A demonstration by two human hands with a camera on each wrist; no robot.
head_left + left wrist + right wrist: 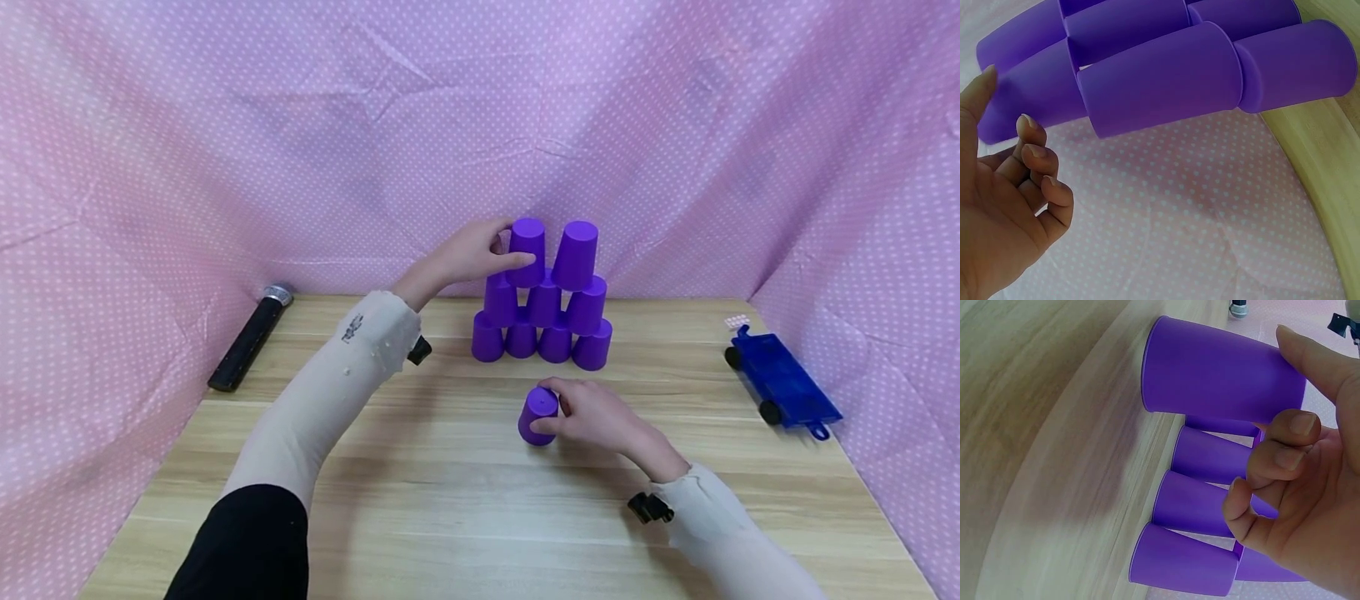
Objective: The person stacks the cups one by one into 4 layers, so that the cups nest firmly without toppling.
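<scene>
Upside-down purple cups form a pyramid: several in the bottom row (555, 343), three in the middle row (543, 303) and two on top. My left hand (474, 250) pinches the top-left cup (527, 229), thumb across its front and fingers at its far side. In the left wrist view, the left hand's (1007, 206) other fingers curl below that cup (1035, 94). In front of the pyramid, my right hand (600, 414) holds a separate upside-down cup (536, 415) between thumb and fingers near its base. The right wrist view shows this cup (1216, 372) close over the tabletop.
A black microphone (251, 340) with a silver head lies at the table's left edge. On the right side stands a blue wheeled cart (787, 379), with a small pink-and-white piece (737, 321) behind it. Pink dotted cloth (420, 125) hangs around the wooden table (450, 517).
</scene>
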